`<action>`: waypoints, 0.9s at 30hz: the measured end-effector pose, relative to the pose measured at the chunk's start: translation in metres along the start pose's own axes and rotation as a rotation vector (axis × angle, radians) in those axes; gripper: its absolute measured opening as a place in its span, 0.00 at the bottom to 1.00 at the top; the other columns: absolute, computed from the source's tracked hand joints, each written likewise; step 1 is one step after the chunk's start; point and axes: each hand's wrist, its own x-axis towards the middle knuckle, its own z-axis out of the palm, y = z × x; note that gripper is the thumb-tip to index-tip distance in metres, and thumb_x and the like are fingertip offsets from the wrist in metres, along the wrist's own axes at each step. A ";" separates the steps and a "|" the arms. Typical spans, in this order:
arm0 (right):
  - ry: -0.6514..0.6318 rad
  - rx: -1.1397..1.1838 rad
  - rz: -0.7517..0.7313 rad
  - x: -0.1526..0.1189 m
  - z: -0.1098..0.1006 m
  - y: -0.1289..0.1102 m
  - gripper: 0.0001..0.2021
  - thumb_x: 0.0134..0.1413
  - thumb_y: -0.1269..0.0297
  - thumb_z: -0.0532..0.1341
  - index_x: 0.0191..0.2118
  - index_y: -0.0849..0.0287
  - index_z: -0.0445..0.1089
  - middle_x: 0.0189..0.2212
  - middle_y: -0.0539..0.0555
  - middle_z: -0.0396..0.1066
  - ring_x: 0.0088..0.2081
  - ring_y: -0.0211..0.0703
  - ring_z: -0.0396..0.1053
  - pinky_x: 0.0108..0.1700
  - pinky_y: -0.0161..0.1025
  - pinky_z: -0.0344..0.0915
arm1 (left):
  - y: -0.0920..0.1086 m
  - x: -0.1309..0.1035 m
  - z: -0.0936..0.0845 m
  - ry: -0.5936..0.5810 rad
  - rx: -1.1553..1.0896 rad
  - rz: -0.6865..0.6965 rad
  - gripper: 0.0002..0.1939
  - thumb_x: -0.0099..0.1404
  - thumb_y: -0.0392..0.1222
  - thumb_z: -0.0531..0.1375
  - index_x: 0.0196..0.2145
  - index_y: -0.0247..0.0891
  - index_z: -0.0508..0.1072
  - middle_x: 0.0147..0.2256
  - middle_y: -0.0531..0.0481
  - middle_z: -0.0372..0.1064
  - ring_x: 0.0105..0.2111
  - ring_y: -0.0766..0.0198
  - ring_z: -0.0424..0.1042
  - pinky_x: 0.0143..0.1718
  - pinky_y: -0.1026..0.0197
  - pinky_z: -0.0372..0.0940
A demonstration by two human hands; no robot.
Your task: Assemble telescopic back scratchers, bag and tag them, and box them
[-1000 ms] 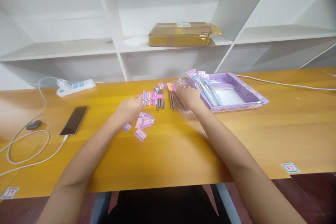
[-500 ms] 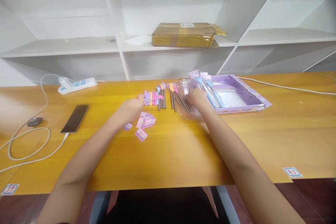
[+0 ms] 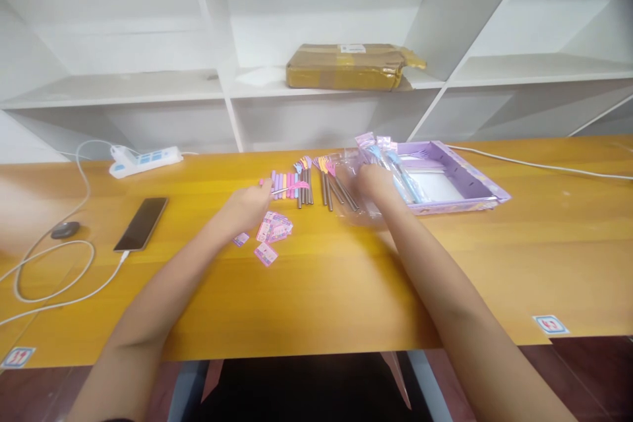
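Observation:
My left hand (image 3: 250, 206) is closed on a small back scratcher (image 3: 297, 186) with a pink hand-shaped head and a thin metal rod. It points right, above a row of pastel handle sleeves (image 3: 283, 183). Metal-rod back scratchers with coloured heads lie beside them in two groups, one left (image 3: 305, 183) and one right (image 3: 328, 184). My right hand (image 3: 376, 182) is curled over clear plastic bags (image 3: 359, 210); its fingertips are hidden, so what it grips is unclear. Bagged blue back scratchers (image 3: 403, 175) lie just right of it, across the edge of a purple box (image 3: 475, 175).
Pink printed cards (image 3: 274, 227) lie in front of the sleeves. Leftward are a phone (image 3: 142, 224) on a white cable, a dark mouse (image 3: 65, 230) and a power strip (image 3: 146, 161). A taped cardboard box (image 3: 346, 67) sits on the shelf behind.
My right hand has shifted very slightly to the right over the plastic bags. My left hand still holds the pink back scratcher, nearly unmoved.

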 end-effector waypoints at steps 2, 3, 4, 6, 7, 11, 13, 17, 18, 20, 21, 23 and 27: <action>0.008 0.000 0.027 0.000 -0.003 0.002 0.21 0.74 0.75 0.54 0.62 0.73 0.78 0.54 0.79 0.80 0.57 0.61 0.80 0.58 0.47 0.70 | 0.000 0.000 0.000 0.003 -0.002 0.003 0.21 0.85 0.41 0.46 0.68 0.30 0.65 0.42 0.33 0.81 0.41 0.44 0.83 0.42 0.52 0.69; 0.012 0.002 0.034 0.000 -0.004 0.002 0.21 0.73 0.76 0.54 0.62 0.73 0.78 0.54 0.79 0.79 0.57 0.60 0.80 0.58 0.46 0.70 | 0.000 -0.001 0.000 0.006 -0.008 0.003 0.22 0.85 0.42 0.46 0.68 0.29 0.64 0.43 0.32 0.81 0.41 0.44 0.83 0.42 0.52 0.69; 0.014 0.004 0.036 0.000 -0.005 0.003 0.21 0.73 0.77 0.54 0.62 0.73 0.78 0.54 0.79 0.79 0.57 0.60 0.80 0.57 0.46 0.70 | 0.000 -0.001 0.000 0.008 -0.018 0.002 0.22 0.85 0.42 0.45 0.68 0.29 0.64 0.43 0.32 0.81 0.41 0.44 0.83 0.42 0.51 0.70; 0.018 0.010 0.036 0.000 -0.006 0.004 0.20 0.73 0.76 0.56 0.62 0.73 0.78 0.53 0.78 0.80 0.57 0.59 0.80 0.57 0.44 0.70 | 0.000 -0.002 0.000 0.011 -0.033 -0.002 0.24 0.85 0.42 0.45 0.69 0.28 0.62 0.44 0.30 0.81 0.41 0.43 0.83 0.43 0.50 0.70; 0.020 0.013 0.034 -0.001 -0.007 0.004 0.20 0.73 0.74 0.56 0.62 0.73 0.78 0.53 0.77 0.80 0.56 0.59 0.79 0.56 0.44 0.70 | 0.001 -0.002 -0.001 0.012 -0.034 -0.003 0.24 0.85 0.42 0.45 0.70 0.28 0.61 0.44 0.30 0.81 0.42 0.43 0.83 0.43 0.50 0.70; 0.037 0.021 0.032 -0.002 -0.012 0.006 0.19 0.74 0.71 0.59 0.62 0.72 0.78 0.53 0.77 0.80 0.57 0.60 0.79 0.56 0.44 0.70 | 0.002 -0.003 -0.002 0.005 -0.030 -0.002 0.24 0.84 0.41 0.46 0.71 0.28 0.60 0.44 0.31 0.82 0.42 0.43 0.83 0.43 0.51 0.70; 0.046 0.022 0.036 -0.004 -0.016 0.007 0.19 0.75 0.71 0.58 0.62 0.72 0.79 0.53 0.77 0.80 0.57 0.60 0.80 0.56 0.44 0.71 | 0.001 -0.003 -0.002 0.016 -0.038 -0.008 0.24 0.85 0.42 0.45 0.71 0.29 0.60 0.43 0.32 0.82 0.41 0.44 0.83 0.42 0.51 0.70; 0.080 0.020 0.026 -0.010 -0.029 0.006 0.18 0.75 0.67 0.60 0.61 0.71 0.80 0.53 0.77 0.81 0.57 0.63 0.80 0.56 0.46 0.71 | -0.003 -0.003 -0.001 0.055 -0.088 0.022 0.24 0.83 0.41 0.47 0.71 0.34 0.59 0.41 0.36 0.81 0.37 0.49 0.81 0.40 0.54 0.68; 0.093 0.018 0.014 -0.013 -0.032 0.005 0.18 0.75 0.65 0.61 0.61 0.71 0.80 0.53 0.77 0.81 0.58 0.63 0.80 0.56 0.47 0.71 | -0.005 -0.003 0.000 0.062 -0.100 0.049 0.24 0.82 0.39 0.47 0.71 0.36 0.61 0.41 0.38 0.81 0.37 0.50 0.80 0.40 0.55 0.68; 0.117 0.017 -0.015 -0.020 -0.041 0.001 0.19 0.75 0.63 0.62 0.61 0.70 0.79 0.52 0.77 0.81 0.58 0.64 0.79 0.56 0.47 0.71 | -0.008 -0.002 0.003 0.069 -0.114 0.109 0.23 0.80 0.36 0.48 0.68 0.42 0.66 0.41 0.40 0.80 0.36 0.52 0.78 0.39 0.56 0.66; 0.125 0.016 -0.031 -0.025 -0.045 -0.001 0.19 0.76 0.62 0.61 0.60 0.70 0.80 0.52 0.76 0.81 0.57 0.63 0.79 0.56 0.47 0.71 | -0.009 -0.001 0.005 0.069 -0.117 0.132 0.22 0.79 0.35 0.48 0.65 0.44 0.69 0.43 0.41 0.80 0.37 0.52 0.78 0.38 0.57 0.65; 0.147 0.015 -0.064 -0.035 -0.055 -0.006 0.18 0.76 0.61 0.60 0.57 0.68 0.81 0.51 0.74 0.82 0.56 0.63 0.80 0.54 0.47 0.70 | -0.012 0.001 0.008 0.066 -0.118 0.158 0.21 0.77 0.32 0.49 0.58 0.45 0.74 0.44 0.42 0.80 0.38 0.53 0.77 0.37 0.57 0.64; 0.251 0.090 -0.140 -0.059 -0.077 -0.016 0.16 0.77 0.59 0.59 0.50 0.64 0.83 0.48 0.70 0.83 0.49 0.60 0.80 0.46 0.45 0.67 | -0.013 0.005 0.012 0.055 -0.152 0.184 0.20 0.73 0.29 0.50 0.51 0.44 0.78 0.44 0.44 0.79 0.40 0.55 0.77 0.38 0.58 0.64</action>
